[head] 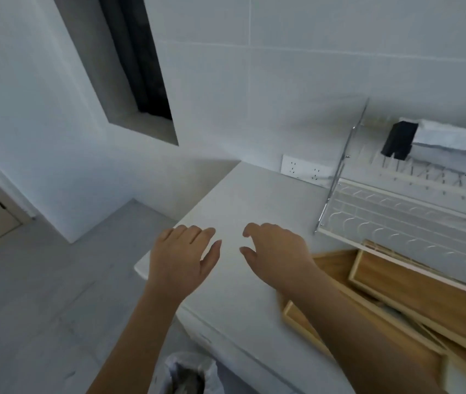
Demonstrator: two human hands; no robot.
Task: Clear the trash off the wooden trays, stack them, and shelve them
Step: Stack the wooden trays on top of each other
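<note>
Several wooden trays lie overlapping on the white counter [243,200] at the lower right, partly under the dish rack. One narrow tray [413,282] rests tilted on top of a lower tray [368,334], whose left end my right forearm crosses. Pale scraps show between the trays, blurred. My left hand [182,258] hovers over the counter's left corner, fingers loosely spread, holding nothing. My right hand [275,253] hovers just to its right, fingers curled downward and apart, also holding nothing.
A white wire dish rack [402,220] stands at the right, with a black item [399,139] and a white bundle on its upper shelf. A wall socket [302,169] sits behind the counter. A bin with a white liner [189,371] stands on the floor below the counter edge.
</note>
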